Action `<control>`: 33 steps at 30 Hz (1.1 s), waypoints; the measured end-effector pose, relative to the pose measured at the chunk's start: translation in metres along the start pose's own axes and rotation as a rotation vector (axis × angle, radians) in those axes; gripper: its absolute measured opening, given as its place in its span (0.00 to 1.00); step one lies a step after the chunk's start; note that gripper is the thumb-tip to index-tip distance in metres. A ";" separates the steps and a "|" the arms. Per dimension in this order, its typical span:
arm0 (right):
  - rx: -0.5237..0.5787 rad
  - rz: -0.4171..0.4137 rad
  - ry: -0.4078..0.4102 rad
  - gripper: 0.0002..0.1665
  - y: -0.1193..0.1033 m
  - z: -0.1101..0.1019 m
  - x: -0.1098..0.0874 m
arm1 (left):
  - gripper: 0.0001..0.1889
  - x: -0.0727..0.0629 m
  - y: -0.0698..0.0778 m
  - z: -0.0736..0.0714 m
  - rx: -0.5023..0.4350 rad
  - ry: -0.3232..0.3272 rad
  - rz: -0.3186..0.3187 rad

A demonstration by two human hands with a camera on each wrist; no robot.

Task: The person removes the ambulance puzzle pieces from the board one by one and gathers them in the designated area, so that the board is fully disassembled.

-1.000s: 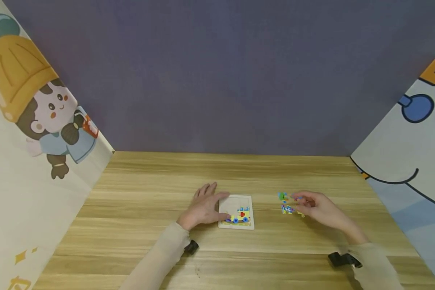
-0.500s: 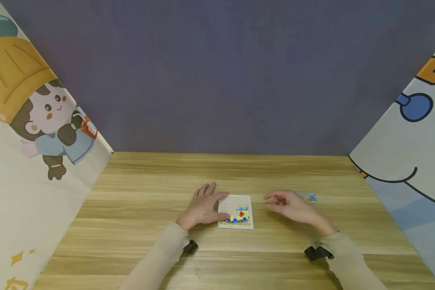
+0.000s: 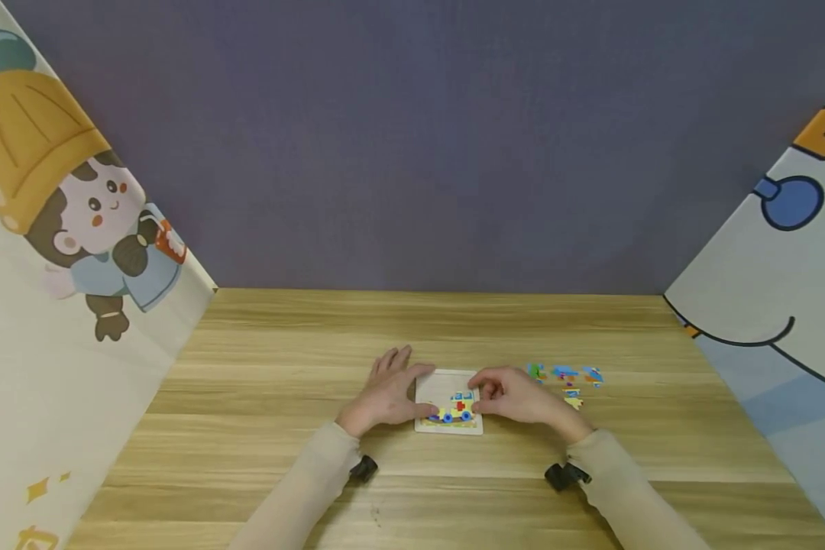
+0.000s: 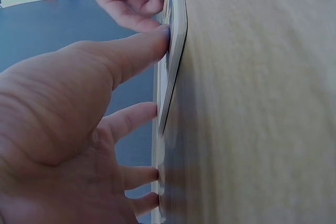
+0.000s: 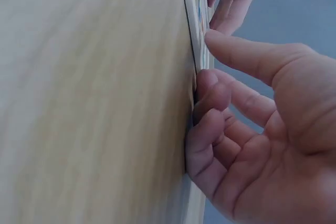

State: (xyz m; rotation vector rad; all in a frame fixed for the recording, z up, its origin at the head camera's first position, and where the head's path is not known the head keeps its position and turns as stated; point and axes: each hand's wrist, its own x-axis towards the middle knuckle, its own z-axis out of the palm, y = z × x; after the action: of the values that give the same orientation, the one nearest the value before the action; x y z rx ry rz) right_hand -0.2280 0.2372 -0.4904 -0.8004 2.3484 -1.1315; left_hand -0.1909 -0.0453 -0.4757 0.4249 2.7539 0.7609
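Observation:
A small square puzzle board (image 3: 447, 430) lies flat on the table, with a yellow vehicle picture (image 3: 457, 410) partly assembled in its lower half. My left hand (image 3: 383, 399) rests at the board's left side. Its thumb presses on the board's face, and the other fingers reach straight toward the far corner and the table. On the opposite side, my right hand (image 3: 516, 396) touches the right edge with thumb and index fingertips spread apart. Its remaining fingers are curled beside the board in the right wrist view. No puzzle piece shows between its fingertips.
Several loose puzzle pieces lie right of the right hand: a green one (image 3: 536, 373), blue ones (image 3: 593, 374) and a yellow one (image 3: 574, 402). The forearm and hand may cover another. A dark upright panel (image 3: 440, 153) closes off the back of the wooden table (image 3: 282, 336).
My right hand has moved left from the loose pieces to the puzzle board's right edge, uncovering several pieces. My left hand has stayed on the board.

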 end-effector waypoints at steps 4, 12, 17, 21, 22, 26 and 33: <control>-0.027 0.006 0.009 0.21 -0.003 0.003 0.004 | 0.38 -0.001 0.000 -0.001 -0.002 0.013 0.010; -0.041 0.046 0.020 0.13 -0.004 0.009 0.013 | 0.38 -0.001 -0.003 -0.001 0.016 0.011 0.001; -0.032 0.076 0.026 0.12 -0.005 0.012 0.013 | 0.39 -0.002 -0.002 0.001 0.053 0.003 -0.002; -0.033 0.086 0.066 0.11 -0.006 0.015 0.012 | 0.39 -0.001 -0.002 0.004 0.063 0.015 -0.008; -0.038 0.087 0.080 0.11 -0.008 0.016 0.012 | 0.39 -0.001 -0.002 0.004 0.061 0.017 -0.009; -0.081 0.059 0.133 0.10 -0.011 0.019 0.009 | 0.39 -0.001 -0.002 0.005 0.057 0.023 -0.012; -0.120 0.002 0.144 0.11 -0.010 0.018 0.004 | 0.38 0.000 -0.001 0.005 0.045 0.020 0.011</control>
State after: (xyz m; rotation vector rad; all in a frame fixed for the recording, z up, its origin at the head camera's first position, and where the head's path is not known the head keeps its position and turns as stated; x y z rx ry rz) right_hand -0.2173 0.2197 -0.4937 -0.7804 2.5563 -1.0889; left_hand -0.1894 -0.0436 -0.4801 0.4435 2.7941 0.7109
